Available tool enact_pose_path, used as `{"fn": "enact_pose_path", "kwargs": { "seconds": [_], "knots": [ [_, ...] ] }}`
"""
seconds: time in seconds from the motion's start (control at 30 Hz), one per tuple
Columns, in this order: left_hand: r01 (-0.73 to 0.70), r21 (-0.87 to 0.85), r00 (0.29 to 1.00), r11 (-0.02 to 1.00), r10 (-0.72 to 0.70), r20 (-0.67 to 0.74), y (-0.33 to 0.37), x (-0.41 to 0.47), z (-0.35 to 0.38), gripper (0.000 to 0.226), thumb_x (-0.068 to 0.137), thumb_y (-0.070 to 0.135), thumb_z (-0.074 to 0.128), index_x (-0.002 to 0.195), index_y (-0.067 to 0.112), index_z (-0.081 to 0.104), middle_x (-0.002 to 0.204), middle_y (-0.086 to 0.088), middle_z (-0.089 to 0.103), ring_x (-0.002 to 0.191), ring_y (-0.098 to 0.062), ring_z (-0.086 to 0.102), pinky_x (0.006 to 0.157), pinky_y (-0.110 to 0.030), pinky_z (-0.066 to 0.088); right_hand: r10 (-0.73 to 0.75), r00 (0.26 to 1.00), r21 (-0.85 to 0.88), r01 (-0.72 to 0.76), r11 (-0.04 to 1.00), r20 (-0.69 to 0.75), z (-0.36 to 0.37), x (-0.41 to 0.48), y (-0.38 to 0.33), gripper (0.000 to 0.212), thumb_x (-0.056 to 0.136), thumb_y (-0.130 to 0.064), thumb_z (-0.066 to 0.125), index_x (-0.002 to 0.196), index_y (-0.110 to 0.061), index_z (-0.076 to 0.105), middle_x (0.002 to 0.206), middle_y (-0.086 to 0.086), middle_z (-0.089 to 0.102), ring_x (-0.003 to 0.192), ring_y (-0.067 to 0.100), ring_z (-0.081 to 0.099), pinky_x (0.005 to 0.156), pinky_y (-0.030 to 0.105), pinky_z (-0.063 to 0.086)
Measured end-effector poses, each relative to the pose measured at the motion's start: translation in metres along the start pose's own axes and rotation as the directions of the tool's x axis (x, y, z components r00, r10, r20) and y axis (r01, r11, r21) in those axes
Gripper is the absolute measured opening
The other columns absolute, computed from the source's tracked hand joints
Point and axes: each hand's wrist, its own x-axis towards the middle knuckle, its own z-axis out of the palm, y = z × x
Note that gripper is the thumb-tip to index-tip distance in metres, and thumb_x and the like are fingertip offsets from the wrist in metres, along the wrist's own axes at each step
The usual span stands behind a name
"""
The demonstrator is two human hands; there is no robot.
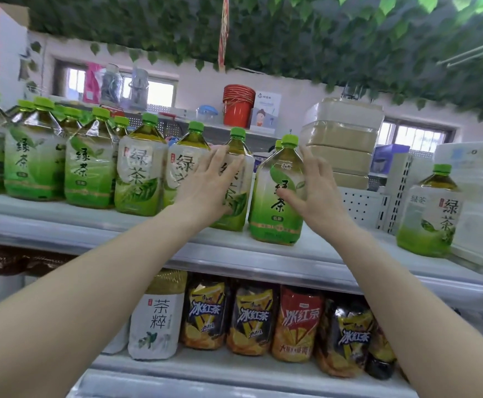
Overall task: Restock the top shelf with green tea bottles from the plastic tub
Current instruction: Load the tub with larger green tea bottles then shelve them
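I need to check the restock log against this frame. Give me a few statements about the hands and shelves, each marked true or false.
1. The left hand lies with straight fingers against a green tea bottle on the top shelf. True.
2. The right hand lifts a bottle clear of the shelf. False: the bottle at its thumb stands on the shelf.
3. The green tea caps are red. False: they are green.
4. A lone green tea bottle stands apart at the right. True.
5. The lower shelf holds iced tea bottles. True.
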Motion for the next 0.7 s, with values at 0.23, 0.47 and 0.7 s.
{"fn": "enact_pose_path", "kwargs": {
  "seconds": [0.23,0.47,0.7],
  "knots": [
    [0.029,-0.055,0.999,0.998,-0.03,-0.014,0.003,-0.004,-0.002,0.11,0.077,0.03,0.082,0.155,0.033,0.004,0.164,0.0,-0.005,0.151,-0.027,-0.002,0.102,-0.048,0.046,-0.163,0.979,-0.428,0.201,0.881,0.124,0.024,-0.009,-0.006,0.116,0.076,-0.065,0.065,0.158,-0.017,-0.003,0.161,0.022,-0.017,0.149,0.041,-0.016,0.123,0.05,0.001],
    [0.044,-0.028,0.999,0.999,-0.045,-0.028,0.006,-0.005,-0.005,0.11,0.074,0.036,0.083,0.154,0.033,0.007,0.162,-0.001,0.001,0.15,-0.029,0.006,0.096,-0.046,0.05,-0.126,0.979,-0.481,0.189,0.856,0.162,0.043,0.009,0.004,0.119,0.076,-0.067,0.063,0.157,-0.013,-0.006,0.16,0.026,-0.015,0.148,0.046,-0.014,0.121,0.053,-0.002],
    [0.059,0.042,0.998,0.997,-0.057,-0.026,0.01,-0.004,-0.006,0.112,0.071,0.041,0.084,0.153,0.032,0.008,0.161,-0.002,0.004,0.148,-0.031,0.012,0.101,-0.047,0.049,-0.199,0.97,-0.55,0.242,0.799,0.139,0.048,0.015,0.014,0.12,0.074,-0.07,0.064,0.157,-0.006,0.005,0.159,0.033,-0.001,0.148,0.049,-0.003,0.116,0.05,-0.01]
  ]
}}
